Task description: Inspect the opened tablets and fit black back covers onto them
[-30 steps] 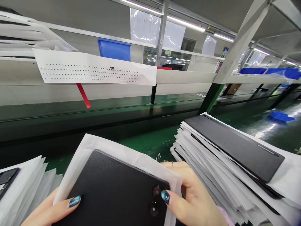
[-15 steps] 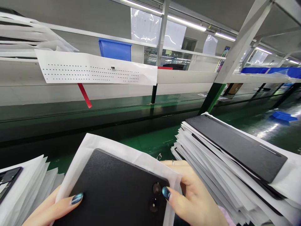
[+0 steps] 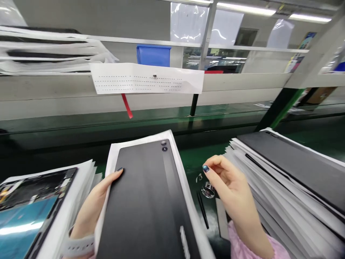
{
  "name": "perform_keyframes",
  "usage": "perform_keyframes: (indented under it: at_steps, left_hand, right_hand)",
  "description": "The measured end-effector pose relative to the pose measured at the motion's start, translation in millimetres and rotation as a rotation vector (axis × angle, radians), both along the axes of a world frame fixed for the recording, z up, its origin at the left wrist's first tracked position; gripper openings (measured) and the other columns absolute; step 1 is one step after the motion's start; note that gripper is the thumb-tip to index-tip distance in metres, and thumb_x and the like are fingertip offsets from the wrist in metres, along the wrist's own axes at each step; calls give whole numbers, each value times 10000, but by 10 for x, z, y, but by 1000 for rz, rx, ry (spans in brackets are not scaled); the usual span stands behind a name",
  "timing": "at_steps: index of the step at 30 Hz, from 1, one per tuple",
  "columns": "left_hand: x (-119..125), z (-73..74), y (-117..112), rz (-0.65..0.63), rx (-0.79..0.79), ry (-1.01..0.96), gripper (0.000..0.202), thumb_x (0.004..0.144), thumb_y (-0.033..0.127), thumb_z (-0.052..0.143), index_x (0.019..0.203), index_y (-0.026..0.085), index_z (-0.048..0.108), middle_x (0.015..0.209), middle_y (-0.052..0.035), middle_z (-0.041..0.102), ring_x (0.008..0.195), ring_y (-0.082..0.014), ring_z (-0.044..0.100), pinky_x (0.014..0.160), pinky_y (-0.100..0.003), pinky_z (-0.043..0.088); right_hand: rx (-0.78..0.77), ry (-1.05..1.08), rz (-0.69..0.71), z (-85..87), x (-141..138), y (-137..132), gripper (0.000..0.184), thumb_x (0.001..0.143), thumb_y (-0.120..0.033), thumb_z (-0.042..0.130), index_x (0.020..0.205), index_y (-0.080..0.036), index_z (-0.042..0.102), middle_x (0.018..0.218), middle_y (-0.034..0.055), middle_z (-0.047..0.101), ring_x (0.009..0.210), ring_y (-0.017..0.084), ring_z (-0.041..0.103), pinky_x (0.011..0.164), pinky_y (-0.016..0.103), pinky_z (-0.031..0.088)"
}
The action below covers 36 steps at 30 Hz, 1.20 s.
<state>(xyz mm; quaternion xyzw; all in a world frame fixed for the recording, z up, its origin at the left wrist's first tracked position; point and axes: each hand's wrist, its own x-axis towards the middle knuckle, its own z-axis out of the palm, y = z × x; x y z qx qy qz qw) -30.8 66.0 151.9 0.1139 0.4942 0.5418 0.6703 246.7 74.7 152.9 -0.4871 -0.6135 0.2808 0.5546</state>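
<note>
My left hand [image 3: 94, 205] grips the left edge of the black panel [image 3: 142, 194], thumb pressed on its upper face; my other fingers pass behind, where I can't see them. My right hand [image 3: 233, 192] is right of centre, apart from the panel, thumb and forefinger drawn together in a pinch. I can make out nothing between those tips, though something very small could be hidden there.

The panel fills the lower middle of the frame, tilted, backed by a white sheet [image 3: 183, 180], two round lenses [image 3: 164, 146] near its top right corner. As I judge it, the step in hand is holding panel and sheet up together, face towards me. The next move, I think, calls for a firm left grip so the two don't slip apart, and for my right fingertips to part before they take the free right edge, clear of the lenses.

Just below my right thumb lie a shiny round part [image 3: 208, 190] and a slim black tool [image 3: 202, 210]. Farther out, sheets and dark panels make the right stack [image 3: 258, 187]; at lower left an opened device [image 3: 27, 223] lies on white sheets [image 3: 77, 192].
</note>
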Motion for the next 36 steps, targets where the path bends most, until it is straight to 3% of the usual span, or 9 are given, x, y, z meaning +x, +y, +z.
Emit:
perform_keyframes:
  at_steps: [4, 11, 14, 17, 20, 25, 31, 33, 36]
  left_hand:
    - [139, 101, 79, 151, 6, -76, 363, 970, 203, 451, 1222, 59, 670, 821, -152, 797, 770, -305, 773, 741, -416, 645]
    - [130, 125, 47, 143, 74, -194, 388, 992, 205, 409, 1251, 10, 623, 895, -179, 789, 838, -310, 767, 840, -451, 618]
    - [134, 99, 38, 161, 69, -152, 367, 966, 147, 432, 1250, -2, 611, 869, -169, 789, 820, -303, 768, 852, -443, 613]
    - [157, 69, 31, 174, 131, -93, 361, 951, 117, 449, 1258, 14, 607, 876, -150, 792, 843, -292, 766, 883, -425, 602]
    - [186, 50, 12, 168, 175, -62, 367, 952, 112, 453, 1278, 26, 599, 896, -138, 795, 902, -286, 758, 935, -405, 576]
    - [177, 39, 5, 68, 190, -203, 430, 990, 193, 401, 1371, 44, 533, 1005, -149, 787, 1022, -302, 726, 1026, -432, 506]
    - [152, 52, 30, 11, 193, -342, 494, 1016, 288, 332, 1434, 60, 466, 1096, -170, 765, 1113, -324, 684, 1064, -469, 451]
    - [181, 57, 15, 2, 215, -351, 500, 1018, 332, 343, 1419, 74, 492, 1109, -166, 761, 1125, -329, 677, 1055, -465, 459]
    - [238, 63, -19, -41, 281, -346, 549, 1008, 456, 350, 1369, 103, 563, 1113, -155, 761, 1121, -341, 677, 1029, -467, 486]
  right_hand:
    - [-226, -12, 330, 2, -13, 23, 214, 901, -353, 563, 759, -195, 592, 595, -53, 412, 517, 98, 356, 480, 232, 299]
    - [-362, 195, 550, -42, -47, 92, 368, 907, -491, 593, 734, -168, 630, 523, -64, 396, 462, 77, 309, 454, 222, 273]
    - [-399, 408, 588, -62, -116, 105, 277, 869, -461, 660, 842, -186, 683, 642, -17, 568, 553, 109, 493, 508, 218, 412]
    - [-403, 600, 612, -112, -269, 95, 215, 866, -397, 672, 996, -228, 701, 968, 44, 687, 818, 173, 627, 702, 277, 534]
    - [-442, 757, 604, -210, -448, 76, 309, 852, -361, 672, 1147, -266, 667, 1152, 57, 693, 974, 225, 653, 831, 356, 556]
    - [-490, 845, 464, -302, -526, 91, 453, 783, -305, 693, 1232, -273, 641, 1194, 52, 711, 1062, 277, 664, 880, 415, 572]
    - [-203, 689, 213, -259, -293, 66, 406, 875, -315, 633, 1281, -322, 630, 1157, 39, 733, 1053, 285, 685, 885, 437, 583]
    - [9, 376, 218, -249, -271, 19, 361, 920, -246, 582, 1267, -318, 651, 1132, 45, 740, 1074, 281, 679, 884, 417, 585]
    - [476, -264, 394, -213, -360, -63, 475, 887, -60, 493, 1259, -301, 663, 1167, 67, 727, 1094, 274, 668, 932, 444, 564]
